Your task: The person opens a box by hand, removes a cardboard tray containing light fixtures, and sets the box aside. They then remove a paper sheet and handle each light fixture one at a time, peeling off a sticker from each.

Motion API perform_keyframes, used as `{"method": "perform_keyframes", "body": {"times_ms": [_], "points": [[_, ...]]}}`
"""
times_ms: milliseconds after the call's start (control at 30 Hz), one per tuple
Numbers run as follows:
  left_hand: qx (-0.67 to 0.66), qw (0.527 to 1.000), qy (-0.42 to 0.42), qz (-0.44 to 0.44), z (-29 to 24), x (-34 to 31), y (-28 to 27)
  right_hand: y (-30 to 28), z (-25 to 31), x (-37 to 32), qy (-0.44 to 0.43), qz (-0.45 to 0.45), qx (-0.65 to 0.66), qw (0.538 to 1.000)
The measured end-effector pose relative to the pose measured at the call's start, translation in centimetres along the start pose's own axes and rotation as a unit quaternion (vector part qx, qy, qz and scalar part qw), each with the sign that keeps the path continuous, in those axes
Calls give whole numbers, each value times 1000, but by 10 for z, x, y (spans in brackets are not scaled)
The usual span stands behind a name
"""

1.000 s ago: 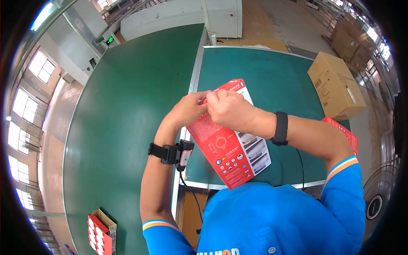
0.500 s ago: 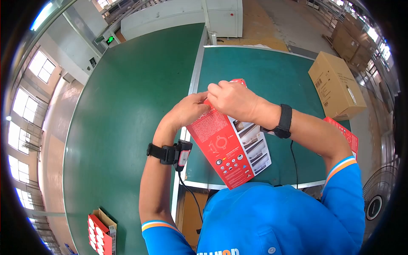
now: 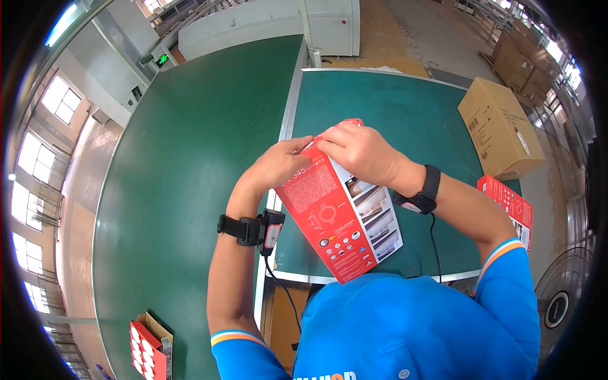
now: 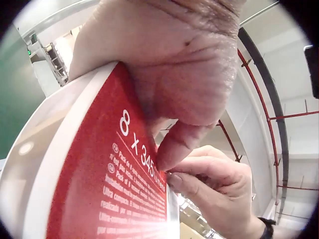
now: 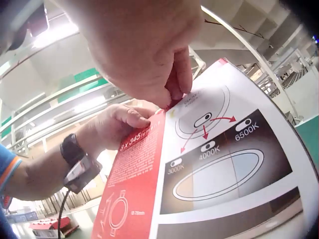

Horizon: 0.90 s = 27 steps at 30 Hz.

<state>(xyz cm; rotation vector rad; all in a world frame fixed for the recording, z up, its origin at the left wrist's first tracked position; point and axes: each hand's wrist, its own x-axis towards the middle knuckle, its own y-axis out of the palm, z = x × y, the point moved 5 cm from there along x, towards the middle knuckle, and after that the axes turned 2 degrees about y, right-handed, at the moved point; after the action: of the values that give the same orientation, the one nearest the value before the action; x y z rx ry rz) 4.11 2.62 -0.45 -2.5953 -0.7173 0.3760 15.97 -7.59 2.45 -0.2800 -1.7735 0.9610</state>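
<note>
In the head view a red and white printed carton (image 3: 326,218) stands tilted in front of the person's body, over the green table. My left hand (image 3: 278,166) grips its top edge at the left, the thumb lying against the red face beside the "345 lumens" print. The fingers of my right hand (image 3: 362,155) are curled at the same top edge, farther right. Seen from the left wrist, the right thumb and forefinger (image 4: 202,174) pinch at the carton's top, close to the left thumb. The right wrist view shows the white side panel (image 5: 224,164) with its lamp pictures.
A brown cardboard box (image 3: 500,130) stands at the table's right side, with another red carton (image 3: 506,206) near it. At the lower left, a smaller red box (image 3: 151,348) with white circles sits on the left green table (image 3: 190,158). A fan (image 3: 560,297) stands at the right.
My right hand has shifted right along the carton's top edge and its wrist has turned, uncovering more of the print. The left hand and the carton have barely moved.
</note>
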Motion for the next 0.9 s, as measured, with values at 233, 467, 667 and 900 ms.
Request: {"method": "perform_keyframes", "body": {"times_ms": [233, 467, 667, 900], "points": [[32, 999, -5, 12, 6, 4, -2, 4, 14, 9, -59, 95, -108, 988], [38, 999, -9, -5, 11, 6, -1, 8, 12, 10, -56, 74, -91, 991], [89, 996, 3, 5, 6, 4, -2, 7, 9, 7, -83, 28, -89, 992], [45, 999, -19, -9, 12, 4, -1, 13, -3, 6, 2, 15, -6, 1000]]}}
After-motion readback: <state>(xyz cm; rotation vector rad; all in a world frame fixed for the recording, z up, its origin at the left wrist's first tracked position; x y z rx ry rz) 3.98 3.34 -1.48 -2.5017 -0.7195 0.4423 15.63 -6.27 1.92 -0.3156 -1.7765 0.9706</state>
